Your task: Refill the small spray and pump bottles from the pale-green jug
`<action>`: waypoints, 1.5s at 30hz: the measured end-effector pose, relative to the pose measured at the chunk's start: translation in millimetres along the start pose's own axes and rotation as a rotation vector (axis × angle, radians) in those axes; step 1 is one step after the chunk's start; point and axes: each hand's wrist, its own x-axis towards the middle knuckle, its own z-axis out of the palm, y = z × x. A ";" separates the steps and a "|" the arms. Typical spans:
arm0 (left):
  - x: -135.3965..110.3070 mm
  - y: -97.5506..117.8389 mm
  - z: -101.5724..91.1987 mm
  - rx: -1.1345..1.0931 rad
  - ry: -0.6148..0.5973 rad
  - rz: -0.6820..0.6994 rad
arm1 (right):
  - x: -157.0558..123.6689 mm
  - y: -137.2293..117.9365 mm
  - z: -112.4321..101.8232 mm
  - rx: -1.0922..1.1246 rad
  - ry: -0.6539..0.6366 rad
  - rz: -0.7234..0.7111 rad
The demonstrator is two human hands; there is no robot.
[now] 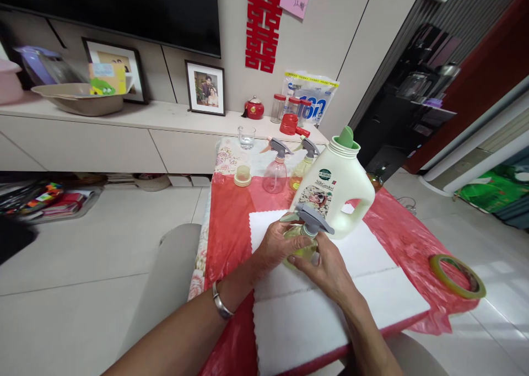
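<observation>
being clasped from both sides, a yellow-tinted spray bottle [311,221] with a grey trigger head is held in front of a large white jug [351,172]. its body is enclosed by the left hand [280,245], with the thumb laid across the front; the lower part is held from the other side by the right hand [330,267], its thumb crossing below. whether the base is touching the white cloth [306,321] beneath cannot be told. a green insert [346,138] is seated in the jug's open mouth. beyond, a pink spray bottle [275,178] is stood beside another one, partly hidden by the jug, and a pale cap [242,176] is set near them. the table is covered with red plastic sheeting [229,216], on which a tape roll [444,278] is laid at the right.
</observation>
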 end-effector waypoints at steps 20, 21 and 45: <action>-6.3 13.4 10.4 0.314 0.143 0.215 | 1.8 -4.2 -1.4 -0.012 -0.021 0.019; -7.0 14.2 10.7 0.327 0.143 0.227 | 1.8 -4.3 -1.5 -0.011 -0.021 0.015; -6.4 12.8 22.0 0.370 0.195 0.323 | 1.5 -7.2 -1.0 0.047 0.009 -0.017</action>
